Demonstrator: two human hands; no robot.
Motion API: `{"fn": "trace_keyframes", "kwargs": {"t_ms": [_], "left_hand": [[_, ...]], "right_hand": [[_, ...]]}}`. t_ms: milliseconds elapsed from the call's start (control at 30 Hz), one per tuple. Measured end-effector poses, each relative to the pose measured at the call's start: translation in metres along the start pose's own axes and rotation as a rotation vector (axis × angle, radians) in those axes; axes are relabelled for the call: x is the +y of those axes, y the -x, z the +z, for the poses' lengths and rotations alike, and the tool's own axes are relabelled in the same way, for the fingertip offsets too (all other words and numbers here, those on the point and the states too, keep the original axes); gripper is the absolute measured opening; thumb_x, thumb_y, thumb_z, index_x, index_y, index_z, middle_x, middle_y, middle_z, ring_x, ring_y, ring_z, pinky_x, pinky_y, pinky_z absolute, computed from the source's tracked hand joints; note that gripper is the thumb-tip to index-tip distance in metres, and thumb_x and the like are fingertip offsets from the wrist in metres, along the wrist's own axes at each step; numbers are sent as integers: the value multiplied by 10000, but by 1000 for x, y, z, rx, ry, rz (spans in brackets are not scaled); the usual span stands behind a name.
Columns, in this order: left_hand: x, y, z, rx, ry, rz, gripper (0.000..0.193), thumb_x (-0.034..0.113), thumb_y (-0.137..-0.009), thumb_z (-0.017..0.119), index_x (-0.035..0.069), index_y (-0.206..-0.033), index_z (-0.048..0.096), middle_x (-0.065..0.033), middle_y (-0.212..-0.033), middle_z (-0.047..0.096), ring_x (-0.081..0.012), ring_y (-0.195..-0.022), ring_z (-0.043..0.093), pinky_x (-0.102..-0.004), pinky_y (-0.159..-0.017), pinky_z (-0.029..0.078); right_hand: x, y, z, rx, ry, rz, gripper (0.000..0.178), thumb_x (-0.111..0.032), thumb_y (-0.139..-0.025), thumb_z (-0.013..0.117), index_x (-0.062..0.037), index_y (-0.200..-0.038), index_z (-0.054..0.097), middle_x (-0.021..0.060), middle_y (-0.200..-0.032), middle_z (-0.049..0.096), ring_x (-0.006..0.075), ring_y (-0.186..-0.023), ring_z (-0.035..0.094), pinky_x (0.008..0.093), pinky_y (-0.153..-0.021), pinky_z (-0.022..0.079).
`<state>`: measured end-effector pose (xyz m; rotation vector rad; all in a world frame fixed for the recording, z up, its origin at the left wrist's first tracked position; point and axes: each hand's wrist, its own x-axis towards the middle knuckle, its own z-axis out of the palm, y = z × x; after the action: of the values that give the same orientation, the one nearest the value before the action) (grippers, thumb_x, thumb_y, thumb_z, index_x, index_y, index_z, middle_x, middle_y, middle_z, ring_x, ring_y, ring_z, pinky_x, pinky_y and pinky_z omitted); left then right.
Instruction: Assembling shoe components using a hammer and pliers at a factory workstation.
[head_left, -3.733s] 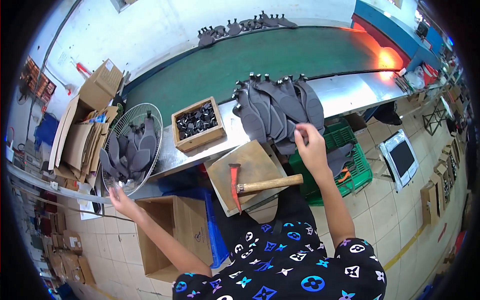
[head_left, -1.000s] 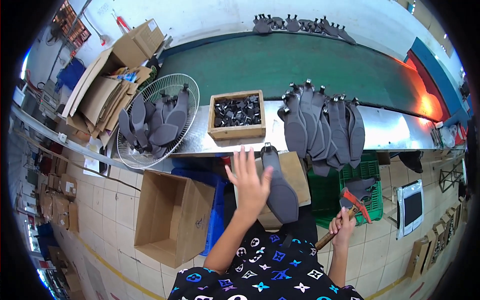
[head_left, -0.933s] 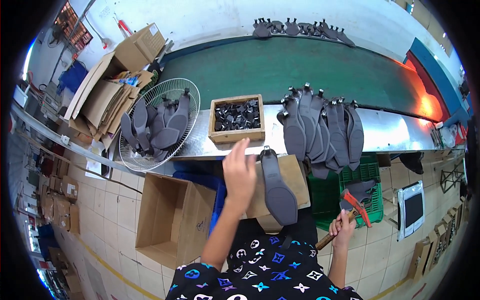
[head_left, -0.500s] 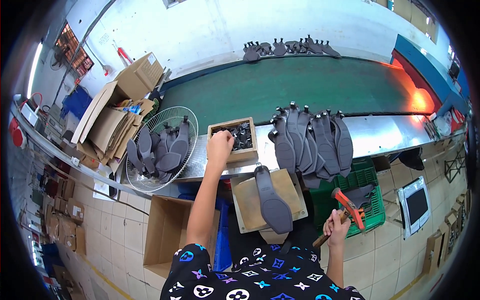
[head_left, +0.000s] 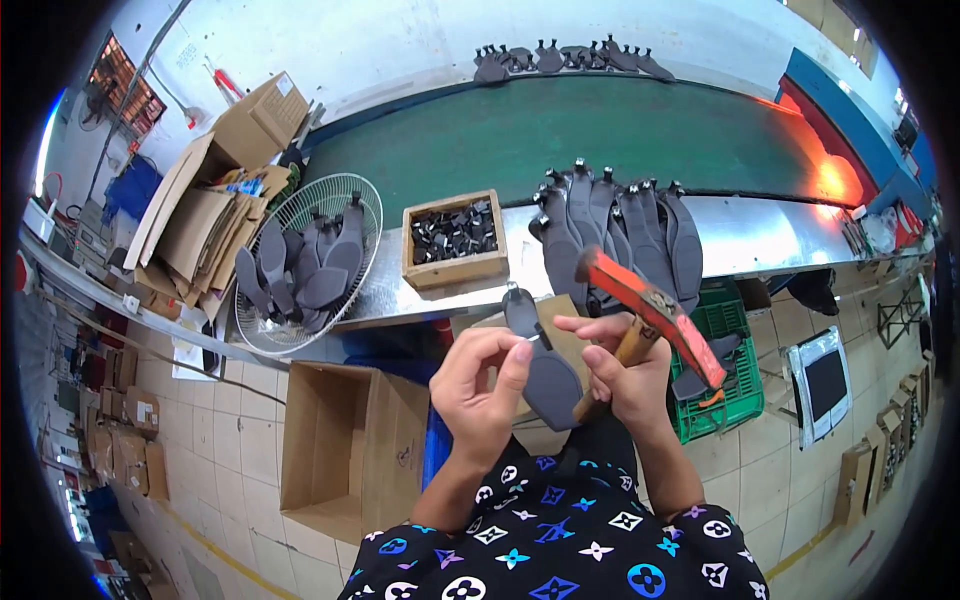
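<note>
Black cloth scattered with white, blue and purple shapes, the printed shirt (head_left: 540, 545), fills the foreground, and just beyond it both bare hands are busy together! The left hand (head_left: 482, 395) has thumb and forefinger pinched on a tiny dark piece with a pale glint (head_left: 533, 338); its exact shape is too small to tell. The right hand (head_left: 630, 375) has its fingers wrapped round the wooden handle of a red-orange steel hammer (head_left: 655, 310), gripped close under the head, forefinger stretched out towards that little piece. Touching it? I can't tell.

Directly below the hands lies a dark-grey, foot-shaped sole (head_left: 550, 385), heel towards the bench and toe towards the body, on a tan square work pad (head_left: 563, 308).

Fiddly stuff, this, and in my judgement it pays to turn the piece with the fingertips alone, keep the hammer head tipped well clear of the left knuckles, and have the sole lying flat with its heel backed by the pad.

A brown cardboard box (head_left: 330, 440) stands to the left, a green plastic crate (head_left: 715, 405) to the right. Up on the shiny metal bench (head_left: 745, 235): a round wire basket (head_left: 372, 210) of soles, a wooden box (head_left: 455, 270) full of small black pieces (head_left: 455, 235), and a heap of grey heeled soles (head_left: 560, 245). Furthest off, more soles line the far edge of a green conveyor belt (head_left: 560, 130), an orange glow burning at its right end!
</note>
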<state>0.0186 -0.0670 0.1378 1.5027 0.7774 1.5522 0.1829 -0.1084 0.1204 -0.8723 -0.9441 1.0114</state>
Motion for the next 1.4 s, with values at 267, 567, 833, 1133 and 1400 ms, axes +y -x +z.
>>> {"fn": "trace_keyframes", "kwargs": {"t_ms": [267, 567, 833, 1133, 1400], "left_hand": [[-5, 22, 2, -64, -2, 45, 106, 3, -892, 725, -55, -967, 676, -90, -946, 659, -98, -766, 593, -218, -656, 481], [5, 30, -5, -146, -142, 181, 152, -67, -833, 744, -64, -961, 662, -143, -932, 656, -168, -795, 618, -246, -654, 498], [7, 29, -2, -165, -258, 371, 199, -58, -781, 777, -32, -952, 679, -131, -888, 681, -182, -718, 621, -246, -555, 436], [6, 31, -9, -269, -415, 531, 304, -82, -722, 784, -46, -1006, 681, -118, -955, 668, -243, -773, 641, -315, -665, 535], [6, 20, -23, -464, -622, 783, 278, -41, -737, 731, -81, -1007, 680, -132, -984, 659, -240, -825, 659, -314, -684, 562]], "right_hand": [[-11, 14, 20, -18, 24, 19, 203, -78, -909, 719, 6, -1080, 649, 149, -1013, 724, 16, -537, 504, 172, -461, 383], [-5, 23, 5, -50, -75, 31, 194, -129, -955, 643, 63, -980, 640, 239, -987, 715, 34, -439, 470, 191, -403, 383], [-2, 27, 1, -102, -109, 50, 250, -162, -939, 681, 76, -998, 634, 204, -926, 712, 51, -441, 482, 196, -395, 378], [-10, 29, 2, -79, -77, 135, 189, -125, -908, 734, -7, -1046, 680, 9, -860, 663, 19, -553, 474, 185, -473, 362], [-9, 26, -7, -59, 53, 234, 173, -137, -887, 749, -22, -997, 683, 3, -818, 659, 25, -522, 497, 189, -445, 370]]}}
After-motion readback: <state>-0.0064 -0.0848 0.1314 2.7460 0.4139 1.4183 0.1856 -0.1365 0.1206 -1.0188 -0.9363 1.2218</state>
